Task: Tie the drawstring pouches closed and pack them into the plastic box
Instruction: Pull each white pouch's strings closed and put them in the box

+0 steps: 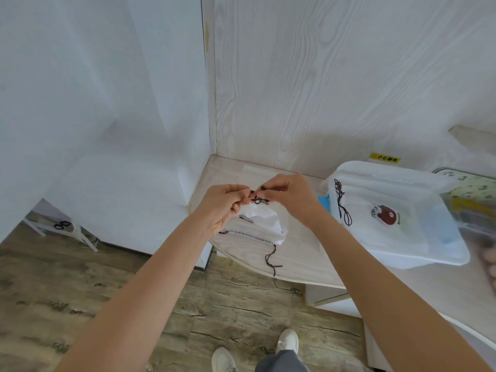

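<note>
Pouches are the matter here: one white drawstring pouch (264, 222) sits just below the middle of the frame, on the rounded corner of a pale wood-grain counter (295, 261), its neck bunched upward. Both hands meet directly above it. The left hand (224, 204) has its fingers curled and pinches the dark drawstring (258, 200) at the pouch's neck; the right hand (291, 197) pinches the same cord from the other side, a small loop showing between the two sets of fingertips. A loose cord end (271, 260) trails from the pouch's lower edge toward the counter's rim. At right of the frame, a clear plastic box (418, 255) stands on the counter, holding a second white pouch (386, 214) printed with a brown bear, its dark cord lying along the box's left side.
</note>
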